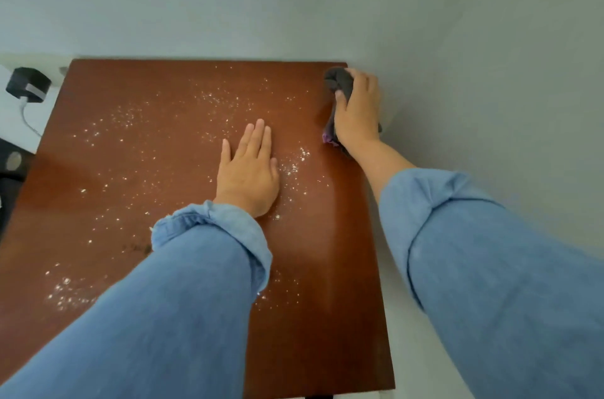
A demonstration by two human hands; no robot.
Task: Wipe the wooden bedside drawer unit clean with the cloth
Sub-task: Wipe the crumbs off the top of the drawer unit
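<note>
The reddish-brown wooden top of the bedside drawer unit (137, 170) fills the middle of the head view, seen from above. White powdery specks (209, 98) are scattered over most of it. My right hand (358, 111) presses a dark grey and purple cloth (338, 80) against the far right corner of the top, close to the wall. Resting flat on the wood near the centre is my left hand (250, 170), fingers together and holding nothing. A strip along the right edge looks free of specks.
A pale wall (294, 0) runs behind and to the right of the unit. At the far left a black charger (27, 85) with a white cable (27, 117) is plugged in. A dark object (9, 163) sits at the left edge.
</note>
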